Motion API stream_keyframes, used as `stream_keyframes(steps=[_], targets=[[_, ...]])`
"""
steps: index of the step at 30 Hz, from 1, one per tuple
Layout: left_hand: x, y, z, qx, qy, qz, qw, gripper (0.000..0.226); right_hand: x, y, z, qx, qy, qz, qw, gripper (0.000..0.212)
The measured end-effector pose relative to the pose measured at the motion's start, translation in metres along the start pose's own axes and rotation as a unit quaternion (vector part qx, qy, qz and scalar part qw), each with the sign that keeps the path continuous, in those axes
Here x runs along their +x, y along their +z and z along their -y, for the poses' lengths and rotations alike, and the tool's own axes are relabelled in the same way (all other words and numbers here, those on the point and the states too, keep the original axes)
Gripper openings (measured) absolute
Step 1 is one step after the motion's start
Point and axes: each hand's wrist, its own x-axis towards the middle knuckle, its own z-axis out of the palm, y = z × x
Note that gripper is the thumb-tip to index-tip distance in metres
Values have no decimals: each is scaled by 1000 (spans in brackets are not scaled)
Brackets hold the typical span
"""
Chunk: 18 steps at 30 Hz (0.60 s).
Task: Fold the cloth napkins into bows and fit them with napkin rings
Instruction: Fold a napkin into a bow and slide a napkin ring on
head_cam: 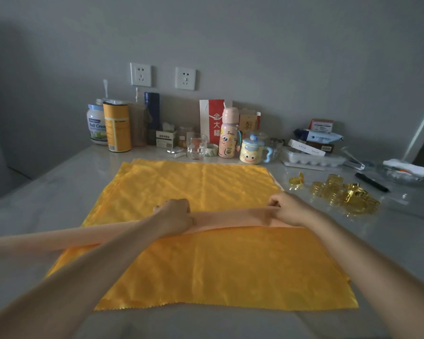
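Observation:
A peach cloth napkin [66, 237], folded into a long narrow band, lies across a stack of yellow napkins [206, 263] spread flat on the table. Its left end reaches past the yellow stack onto the tabletop. My left hand [175, 215] grips the band near its middle with curled fingers. My right hand [288, 207] pinches the band's right end at the yellow stack's right edge. Several gold napkin rings [340, 193] sit in a loose pile to the right of my right hand, with one apart [296, 181].
The grey table [47, 192] runs back to a wall with two sockets. Along the wall stand tins, a blue flask [152, 113], a glass [196, 146], a pink bottle [228, 133], a cartoon mug [252, 151] and an egg tray [311, 159]. A black pen [371, 182] lies right.

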Motion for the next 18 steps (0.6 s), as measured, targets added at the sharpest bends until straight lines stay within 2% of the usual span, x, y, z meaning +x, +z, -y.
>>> stream_keyframes(steps=[3,5,7,9,12,14,16,18], targets=[[6,2,-11,40,31,-57,997,29,13,3,-4,-12,23,-14,1000,7],[9,2,-17,103,108,-112,982,33,16,4,-4,-29,26,-14,999,3],[9,4,-27,123,152,-97,976,34,17,4,-1,-29,22,-13,999,8],[10,8,-34,111,131,-42,984,31,12,0,5,-36,21,-7,999,14],[14,2,-36,-10,59,10,998,27,-8,-17,26,-62,-3,31,998,13],[20,-4,-36,-98,31,62,993,27,-25,-27,47,-34,-10,72,997,10],[23,-8,-32,-170,9,103,980,28,-45,-33,72,90,-1,117,989,7],[23,-11,-29,-244,-21,122,962,42,-61,-30,100,219,6,164,962,6]])
